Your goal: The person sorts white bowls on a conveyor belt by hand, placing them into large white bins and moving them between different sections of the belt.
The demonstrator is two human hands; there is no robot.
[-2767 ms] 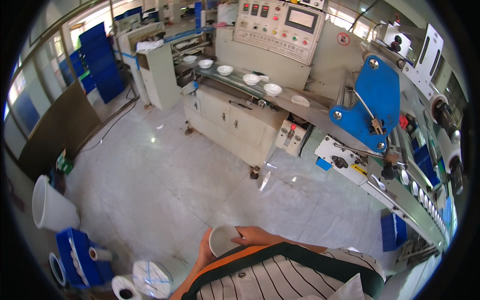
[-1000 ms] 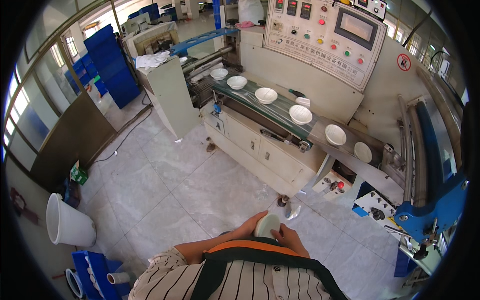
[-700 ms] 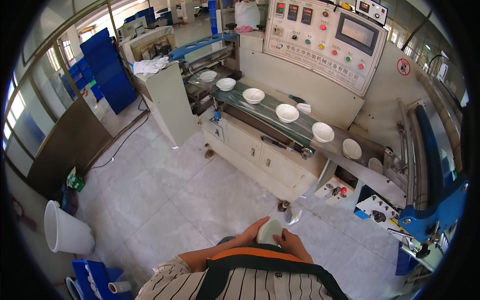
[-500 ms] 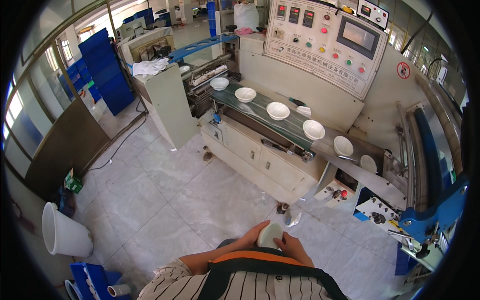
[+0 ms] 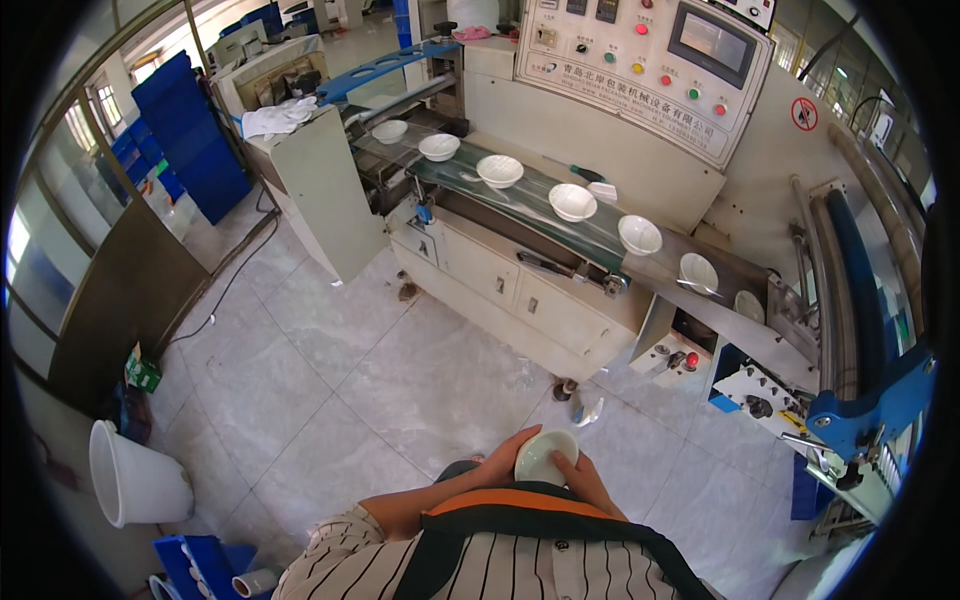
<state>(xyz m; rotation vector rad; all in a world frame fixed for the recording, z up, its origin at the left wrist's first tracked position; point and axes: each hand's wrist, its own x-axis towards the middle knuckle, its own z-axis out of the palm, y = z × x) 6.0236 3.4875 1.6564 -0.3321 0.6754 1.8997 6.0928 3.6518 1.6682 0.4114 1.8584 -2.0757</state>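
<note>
- The cream-coloured machine (image 5: pixel 520 297) stands across the floor ahead of the person, its green belt (image 5: pixel 537 190) carrying a spaced row of white bowls (image 5: pixel 572 203).
- The tall blue stack (image 5: pixel 188 140) rises at the far left, beyond the brown-based partition (image 5: pixel 115 290).
- The white bucket (image 5: pixel 150 487) stands on the floor at lower left, wide mouth open, with its pale inner wall showing.
- The blue crate (image 5: pixel 185 552) sits below the bucket, cut by the dark rim of the view; pale pieces seem to line up in it, though the edge is too poor to be sure. A pale roll (image 5: pixel 257 582) lies beside it.
- The blue bin (image 5: pixel 808 490) is low at the right, partly hidden behind the machine's parts.
- The left hand (image 5: pixel 508 460) curves round the left side of a bowl, supporting it.
- The right hand (image 5: pixel 583 480) grips the same bowl from the right, a digit bent over its rim to the inside.
- The held bowl (image 5: pixel 542 455) is between both hands in front of the person's waist, its smooth, pale greenish-white inside facing up.
- The white bowls on the belt sit mouth up, pale lines showing across their insides; the rightmost is dimmer.
</note>
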